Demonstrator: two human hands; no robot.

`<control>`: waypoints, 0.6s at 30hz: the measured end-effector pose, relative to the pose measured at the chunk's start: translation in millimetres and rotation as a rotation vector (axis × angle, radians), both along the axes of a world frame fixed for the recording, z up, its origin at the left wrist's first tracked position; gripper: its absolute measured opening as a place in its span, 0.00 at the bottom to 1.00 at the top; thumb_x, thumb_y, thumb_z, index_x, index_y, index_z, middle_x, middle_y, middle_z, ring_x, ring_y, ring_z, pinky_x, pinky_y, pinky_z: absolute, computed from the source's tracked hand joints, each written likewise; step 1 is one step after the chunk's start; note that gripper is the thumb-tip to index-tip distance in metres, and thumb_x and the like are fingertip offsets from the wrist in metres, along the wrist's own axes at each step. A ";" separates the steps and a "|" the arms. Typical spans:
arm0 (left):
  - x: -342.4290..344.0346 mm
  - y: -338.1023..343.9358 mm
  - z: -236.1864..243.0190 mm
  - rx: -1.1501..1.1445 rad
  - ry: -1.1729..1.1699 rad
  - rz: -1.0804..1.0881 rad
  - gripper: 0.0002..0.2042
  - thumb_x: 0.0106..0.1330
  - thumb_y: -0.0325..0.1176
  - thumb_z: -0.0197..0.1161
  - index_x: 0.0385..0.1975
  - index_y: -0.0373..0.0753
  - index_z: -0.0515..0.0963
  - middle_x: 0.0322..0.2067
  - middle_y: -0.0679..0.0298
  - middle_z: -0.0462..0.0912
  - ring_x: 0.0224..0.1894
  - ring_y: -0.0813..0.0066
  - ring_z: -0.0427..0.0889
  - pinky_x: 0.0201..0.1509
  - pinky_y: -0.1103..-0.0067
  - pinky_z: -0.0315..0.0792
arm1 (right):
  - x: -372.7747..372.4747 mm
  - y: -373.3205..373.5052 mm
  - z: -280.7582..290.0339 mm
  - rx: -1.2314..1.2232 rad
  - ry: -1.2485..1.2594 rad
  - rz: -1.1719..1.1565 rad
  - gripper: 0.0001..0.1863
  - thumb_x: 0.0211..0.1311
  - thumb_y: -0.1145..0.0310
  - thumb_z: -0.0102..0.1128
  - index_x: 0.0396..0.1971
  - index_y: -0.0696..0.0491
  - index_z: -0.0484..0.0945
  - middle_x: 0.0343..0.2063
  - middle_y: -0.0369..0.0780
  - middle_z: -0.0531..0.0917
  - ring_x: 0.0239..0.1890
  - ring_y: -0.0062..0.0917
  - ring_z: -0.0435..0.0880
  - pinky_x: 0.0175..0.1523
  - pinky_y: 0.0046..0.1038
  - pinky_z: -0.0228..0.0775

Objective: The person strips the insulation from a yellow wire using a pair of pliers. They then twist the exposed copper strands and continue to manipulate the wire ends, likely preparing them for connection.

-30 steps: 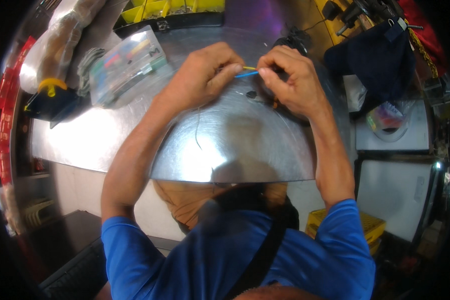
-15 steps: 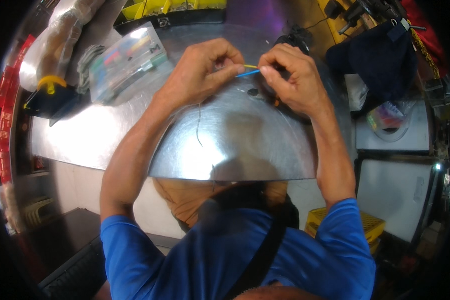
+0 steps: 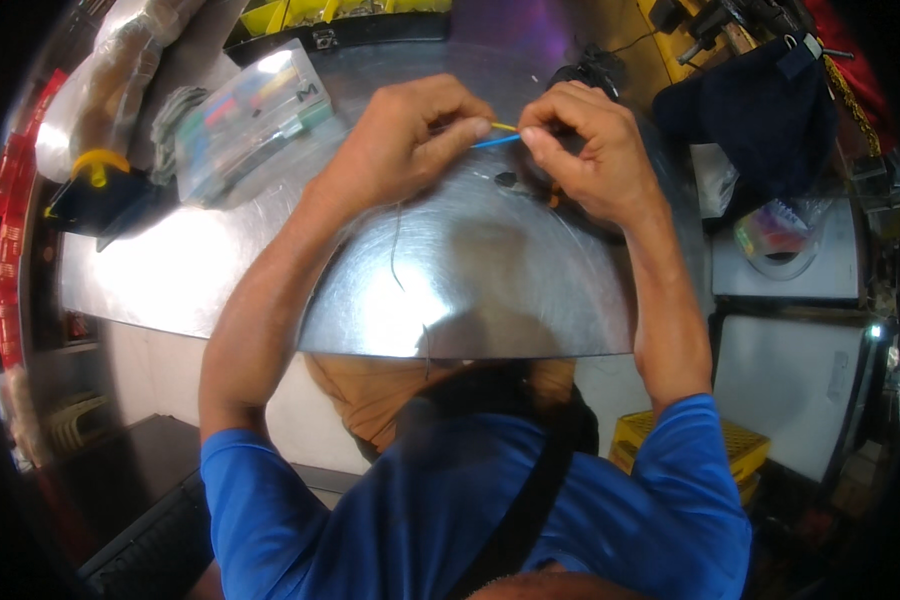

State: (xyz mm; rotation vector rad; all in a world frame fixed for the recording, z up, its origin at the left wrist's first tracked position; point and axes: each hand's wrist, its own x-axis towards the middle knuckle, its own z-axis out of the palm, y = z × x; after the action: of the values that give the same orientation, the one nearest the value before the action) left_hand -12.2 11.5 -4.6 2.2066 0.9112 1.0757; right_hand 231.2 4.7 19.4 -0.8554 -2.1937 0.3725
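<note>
— Wires [image 3: 497, 136], one blue and one yellow, thin ones: where are they?
— Over the far middle of the metal table [image 3: 470, 290], stretched between both hands.
— How are the hands set?
— The left hand [image 3: 400, 140] pinches the wires' left end between thumb and fingers. The right hand [image 3: 585, 150] is curled, fingertips nipping the other end.
— Anything else on that table?
— A clear plastic organizer box [image 3: 255, 120] at its far left corner, and a dark strand [image 3: 398, 250] lying near its middle.

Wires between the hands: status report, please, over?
Left hand and right hand both pinching thin blue and yellow wires above metal table. Clear plastic box off to the left, nothing obstructing.
</note>
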 end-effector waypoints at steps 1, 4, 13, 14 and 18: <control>-0.2 -0.7 1.8 0.011 0.028 0.012 0.09 0.72 0.35 0.68 0.39 0.35 0.85 0.30 0.66 0.81 0.30 0.81 0.76 0.34 0.77 0.71 | 0.5 0.2 -0.6 0.004 0.000 0.000 0.04 0.62 0.70 0.67 0.32 0.54 0.84 0.25 0.35 0.82 0.31 0.25 0.79 0.45 0.31 0.66; -0.9 -1.6 5.8 0.038 0.082 0.045 0.08 0.71 0.34 0.70 0.40 0.35 0.85 0.28 0.68 0.81 0.28 0.82 0.74 0.31 0.78 0.69 | 0.8 -0.3 -0.2 -0.022 -0.014 -0.018 0.04 0.61 0.70 0.67 0.32 0.54 0.85 0.25 0.35 0.83 0.32 0.25 0.80 0.45 0.31 0.66; -7.6 -0.8 16.7 -0.157 0.141 0.135 0.09 0.68 0.35 0.73 0.38 0.35 0.87 0.25 0.69 0.83 0.27 0.83 0.73 0.29 0.79 0.66 | 2.3 0.9 1.6 0.004 -0.023 -0.110 0.04 0.58 0.70 0.65 0.30 0.55 0.83 0.25 0.36 0.81 0.31 0.29 0.79 0.44 0.31 0.66; -8.0 -1.8 21.4 -0.189 0.163 0.150 0.09 0.68 0.35 0.73 0.38 0.35 0.87 0.25 0.68 0.83 0.27 0.83 0.73 0.29 0.79 0.66 | 2.7 1.1 2.0 0.007 -0.032 -0.106 0.05 0.57 0.70 0.66 0.31 0.55 0.83 0.25 0.37 0.81 0.31 0.30 0.79 0.44 0.32 0.67; -4.6 -4.1 21.4 -0.213 0.153 0.126 0.08 0.68 0.33 0.72 0.38 0.34 0.87 0.28 0.66 0.86 0.28 0.82 0.75 0.31 0.79 0.69 | -9.5 -0.9 0.9 0.123 0.023 -0.078 0.06 0.57 0.69 0.68 0.31 0.55 0.83 0.27 0.37 0.83 0.33 0.31 0.81 0.44 0.34 0.68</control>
State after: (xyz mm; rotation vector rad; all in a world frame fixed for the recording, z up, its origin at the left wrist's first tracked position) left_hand -16.9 7.3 16.7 2.0987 1.1878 0.8292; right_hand 221.8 3.8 20.3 -0.8619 -2.1316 0.2059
